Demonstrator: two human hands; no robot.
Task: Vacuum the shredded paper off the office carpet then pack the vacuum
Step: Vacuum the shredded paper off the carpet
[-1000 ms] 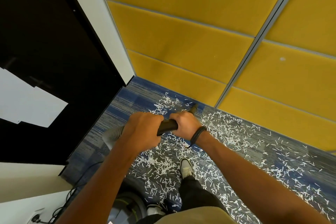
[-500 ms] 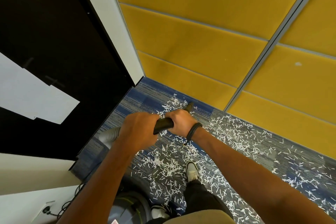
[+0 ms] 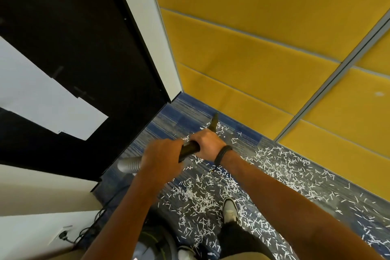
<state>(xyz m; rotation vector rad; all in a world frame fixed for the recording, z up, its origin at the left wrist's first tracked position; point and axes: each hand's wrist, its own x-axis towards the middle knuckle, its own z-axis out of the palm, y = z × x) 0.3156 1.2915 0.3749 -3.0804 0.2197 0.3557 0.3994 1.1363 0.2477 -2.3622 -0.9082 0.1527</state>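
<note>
Carpet [image 3: 168,120], blue and grey, runs into a corner of yellow wall panels [image 3: 253,69] and a black panel [image 3: 73,48]. Shredded paper [image 3: 200,196] litters it around a white shoe [image 3: 230,210]. Both hands grip the vacuum wand [image 3: 190,150]: left hand [image 3: 162,158] behind, right hand [image 3: 207,143] ahead. Vacuum canister [image 3: 156,245] sits beside the feet.

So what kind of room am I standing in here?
Most likely an office corner. Yellow padded wall panels meet blue-grey carpet, and cables run to a wall socket at lower left. Shredded paper litters the floor.
</note>
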